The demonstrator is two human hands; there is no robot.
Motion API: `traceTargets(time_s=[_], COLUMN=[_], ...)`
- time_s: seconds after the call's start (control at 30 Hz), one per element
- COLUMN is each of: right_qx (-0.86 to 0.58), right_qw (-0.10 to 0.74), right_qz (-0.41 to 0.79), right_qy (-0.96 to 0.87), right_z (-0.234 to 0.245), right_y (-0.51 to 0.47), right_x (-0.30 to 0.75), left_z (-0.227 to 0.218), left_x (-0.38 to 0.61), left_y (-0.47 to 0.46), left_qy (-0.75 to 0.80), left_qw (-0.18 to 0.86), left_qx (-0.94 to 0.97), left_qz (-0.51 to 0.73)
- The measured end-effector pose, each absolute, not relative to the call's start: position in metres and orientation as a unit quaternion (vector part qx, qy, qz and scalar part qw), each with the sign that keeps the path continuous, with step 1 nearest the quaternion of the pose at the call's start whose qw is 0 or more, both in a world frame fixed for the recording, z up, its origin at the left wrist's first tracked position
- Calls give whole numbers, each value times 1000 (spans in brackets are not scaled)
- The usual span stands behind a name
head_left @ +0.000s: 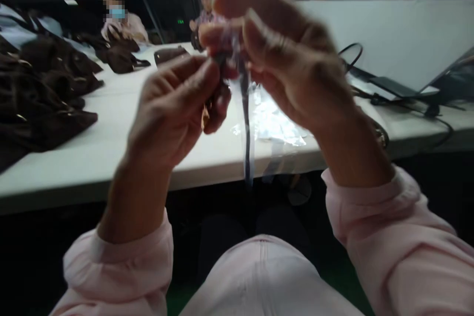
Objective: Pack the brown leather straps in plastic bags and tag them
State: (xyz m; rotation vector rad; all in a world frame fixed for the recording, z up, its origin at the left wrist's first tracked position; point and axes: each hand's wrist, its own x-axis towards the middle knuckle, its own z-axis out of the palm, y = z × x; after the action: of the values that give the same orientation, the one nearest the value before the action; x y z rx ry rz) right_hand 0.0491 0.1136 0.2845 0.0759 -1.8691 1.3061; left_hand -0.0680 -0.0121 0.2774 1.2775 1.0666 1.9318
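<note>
Both hands are raised in front of me over the table's near edge, close together. My left hand (168, 108) pinches the dark end of a strap between thumb and fingers, and a gold-coloured metal clasp (205, 117) hangs beneath those fingers. Thumb and fingers of my right hand (296, 64) are closed on the upper part of a narrow clear plastic sleeve (252, 143). Inside the sleeve a thin dark strap (246, 108) hangs straight down past the table edge. Motion blur hides just how strap and sleeve meet between the fingers.
Dark brown handbags (44, 84) are heaped on the left of the white table (200, 165). Clear plastic sleeves (281, 121) lie behind my right hand. At the right are a black flat device (394, 86), cables and a white partition (400, 34). Co-workers sit across the table.
</note>
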Motion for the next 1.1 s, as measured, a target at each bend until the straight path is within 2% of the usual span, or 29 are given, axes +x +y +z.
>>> traceTargets(time_s=[0.07, 0.17, 0.3, 0.43, 0.6, 0.87, 1.1], right_qx=[117, 125, 22, -58, -62, 21, 21], right_qw=[346, 288, 292, 317, 315, 319, 282], right_qz=[571, 641, 630, 603, 590, 410, 273], right_qy=[-735, -700, -719, -730, -741, -854, -920], right_z=[278, 222, 131, 81, 52, 39, 38], right_y=[119, 121, 103, 77, 68, 79, 86], right_x=[45, 35, 30, 32, 38, 58, 62], left_z=[260, 210, 149, 113, 88, 71, 70], left_x=[-74, -82, -78, -66, -57, -60, -67], left_y=[-12, -15, -30, -49, -70, -72, -67], left_qy=[398, 412, 420, 411, 436, 470, 557], left_qw=[310, 362, 382, 424, 485, 560, 546], left_qx=[484, 419, 335, 265, 209, 134, 268], left_qz=[715, 724, 752, 762, 729, 669, 565])
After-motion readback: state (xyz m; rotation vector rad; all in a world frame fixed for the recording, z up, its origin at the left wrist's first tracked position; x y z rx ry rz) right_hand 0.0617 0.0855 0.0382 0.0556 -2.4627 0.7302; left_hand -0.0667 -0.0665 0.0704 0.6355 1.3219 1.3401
